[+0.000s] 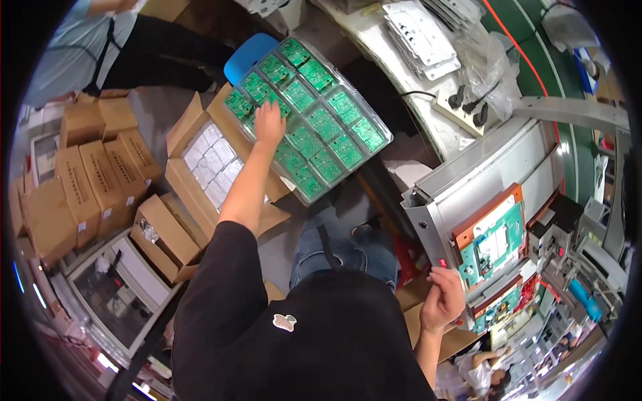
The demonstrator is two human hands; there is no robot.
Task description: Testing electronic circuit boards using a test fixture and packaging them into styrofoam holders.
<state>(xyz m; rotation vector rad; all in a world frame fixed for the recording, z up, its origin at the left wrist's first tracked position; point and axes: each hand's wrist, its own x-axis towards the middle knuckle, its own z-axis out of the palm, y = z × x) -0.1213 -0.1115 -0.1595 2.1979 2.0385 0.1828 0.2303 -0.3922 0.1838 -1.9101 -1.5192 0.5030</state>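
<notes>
My left hand (269,124) reaches forward over the near left side of a clear compartment tray (304,198). Its fingers are closed together on a green circuit board (279,107), whose held edge the fingers partly hide. More green circuit boards (324,125) lie in the tray's compartments. On the right, my right hand (443,299) is raised beside a grey metal machine (428,224). Its fingers are loosely bent and apart, with nothing visible in them. On the machine, a green circuit board (501,230) sits in an orange-brown fixture (468,234).
Left of the tray stands an open carton (184,175) holding white blocks. Stacked brown cartons (87,180) fill the far left. A blue plastic bin (249,59) sits behind the tray. A bench (374,33) carries white plates (421,40) and a power strip (460,113). Other people are nearby.
</notes>
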